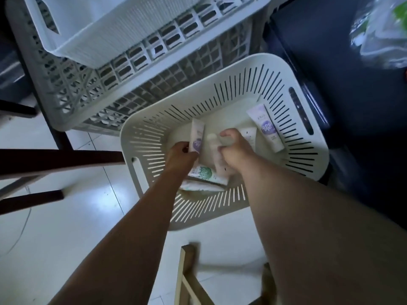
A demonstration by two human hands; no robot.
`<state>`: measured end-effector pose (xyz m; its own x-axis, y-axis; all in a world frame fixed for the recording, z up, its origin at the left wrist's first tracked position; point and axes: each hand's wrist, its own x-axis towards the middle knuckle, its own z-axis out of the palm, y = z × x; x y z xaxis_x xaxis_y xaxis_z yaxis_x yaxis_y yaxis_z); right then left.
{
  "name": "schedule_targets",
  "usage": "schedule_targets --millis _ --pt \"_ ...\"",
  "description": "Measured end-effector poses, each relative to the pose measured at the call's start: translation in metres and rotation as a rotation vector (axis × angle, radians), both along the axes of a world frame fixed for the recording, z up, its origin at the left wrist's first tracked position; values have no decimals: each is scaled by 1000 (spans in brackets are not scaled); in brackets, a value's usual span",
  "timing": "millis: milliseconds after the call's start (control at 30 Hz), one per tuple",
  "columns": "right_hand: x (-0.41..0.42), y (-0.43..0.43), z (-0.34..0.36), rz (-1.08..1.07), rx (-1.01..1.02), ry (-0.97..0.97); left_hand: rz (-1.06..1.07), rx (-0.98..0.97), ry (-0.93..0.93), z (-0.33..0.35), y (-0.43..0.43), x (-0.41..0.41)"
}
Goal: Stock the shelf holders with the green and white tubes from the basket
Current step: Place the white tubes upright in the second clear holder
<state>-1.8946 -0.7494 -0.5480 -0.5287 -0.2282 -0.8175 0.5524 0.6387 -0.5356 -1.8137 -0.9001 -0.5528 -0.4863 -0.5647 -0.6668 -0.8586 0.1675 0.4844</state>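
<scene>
A pale slotted basket (293, 69) stands on the floor with several tubes inside. My left hand (179, 156) grips a white tube with a purple label (196, 137) at its lower end. My right hand (233, 148) reaches into the basket's middle, fingers curled round a pale pinkish tube (217, 157). A green and white tube (203, 173) lies under my left wrist on top of another pale tube. One more purple-label tube (265, 128) leans against the right wall, and a small white tube (248, 134) lies beside my right hand.
Two stacked grey-white crates (92, 69) stand behind the basket at the upper left. Dark furniture (343, 62) rises at the right with a clear plastic bag (378, 34) on it. Dark wooden rails (55, 159) cross the left; a light wooden frame (187, 280) sits near my feet.
</scene>
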Motion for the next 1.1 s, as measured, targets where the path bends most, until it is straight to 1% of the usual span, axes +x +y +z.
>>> schedule_targets --millis 67,133,200,300,367,433,500,633,700,800,867,1000,1100 --pt "-8 -1 3 -164 -92 -94 -54 28 19 4 -2 0" --pt "-14 -3 8 -327 -178 -228 -39 83 63 12 0 -3" --pt "-16 -4 9 -346 -226 -306 -3 120 104 17 1 -6" --pt "-13 -2 1 -215 -206 -257 28 138 116 20 4 -8" --pt "-11 0 1 -202 -198 -191 80 192 136 23 8 -8" --pt "-12 2 -2 -266 -182 -143 113 233 161 25 15 -8" --pt "-14 5 -6 -330 -175 -139 133 258 202 28 20 -7" --pt "-18 13 -5 -512 -256 -270 141 285 266 36 27 -11" --pt "-21 15 3 -552 -279 -270 155 306 277 45 29 -14" --pt "-24 19 28 -592 -327 -251 180 334 300 64 33 -22" --pt "-23 24 53 -590 -357 -247 152 353 338 82 37 -29" --pt "-17 38 115 -613 -454 -189 71 408 483 126 49 -41" --pt "-15 51 161 -632 -536 -86 16 439 589 166 60 -47"
